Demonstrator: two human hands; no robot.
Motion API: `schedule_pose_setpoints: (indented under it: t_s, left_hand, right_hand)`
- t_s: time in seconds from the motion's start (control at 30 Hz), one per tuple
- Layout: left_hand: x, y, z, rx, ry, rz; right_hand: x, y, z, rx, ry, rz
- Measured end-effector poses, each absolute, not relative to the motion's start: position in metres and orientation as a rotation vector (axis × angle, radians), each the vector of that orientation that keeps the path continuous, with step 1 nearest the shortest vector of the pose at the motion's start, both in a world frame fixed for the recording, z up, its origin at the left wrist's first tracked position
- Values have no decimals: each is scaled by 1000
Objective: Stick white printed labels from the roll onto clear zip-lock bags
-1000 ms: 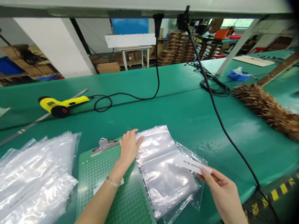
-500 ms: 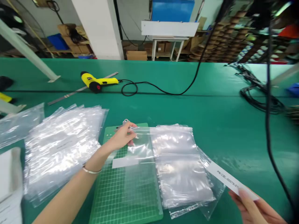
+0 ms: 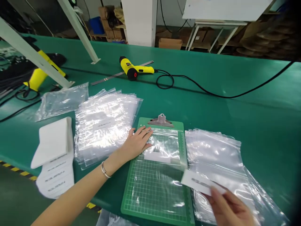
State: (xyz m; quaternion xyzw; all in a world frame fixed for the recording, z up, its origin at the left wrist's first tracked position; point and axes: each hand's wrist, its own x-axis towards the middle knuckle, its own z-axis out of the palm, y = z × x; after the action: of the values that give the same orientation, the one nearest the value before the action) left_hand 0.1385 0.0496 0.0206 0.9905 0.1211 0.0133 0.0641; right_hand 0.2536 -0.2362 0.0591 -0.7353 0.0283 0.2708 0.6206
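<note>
On the green bench [image 3: 235,94], the left hand [image 3: 137,142] lies flat, fingers spread, pinning a zip bag [image 3: 162,150] against the clipboard [image 3: 143,123], while the right hand [image 3: 228,207] pinches a white label [image 3: 199,182] between its fingers.

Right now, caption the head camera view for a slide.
Left hand rests on a zip bag on a green clipboard; right hand holds a printed label over stacked bags.
</note>
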Motion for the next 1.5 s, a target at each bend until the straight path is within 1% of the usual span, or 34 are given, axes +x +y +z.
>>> schedule_pose_setpoints:
  t_s: [0.13,0.23,0.37,0.5,0.77,1.27,1.43,1.5]
  left_hand:
    - [145,59,25,2945,321,8]
    - [141,72,30,2815,302,-69]
    - [128,91,32,2630,281,-182]
    - [123,97,32,2599,247,-271]
    - [124,94,41,2634,284,-310]
    - [127,93,30,2771,180,-490]
    - [127,92,27,2761,185,-449]
    - [127,92,26,2761,179,-440]
  right_hand:
    - [227,-173,54,-1577,19,909]
    - [223,-160,43,-1574,-2,975]
    - [226,-163,36,-1616,17,952]
    - [228,-164,36,-1635,76,873]
    - [230,-163,37,-1651,86,891]
    - [234,-164,41,-1590,73,982]
    - [236,-166,44,-1609,74,985]
    - [243,-159,49,-1589,100,929]
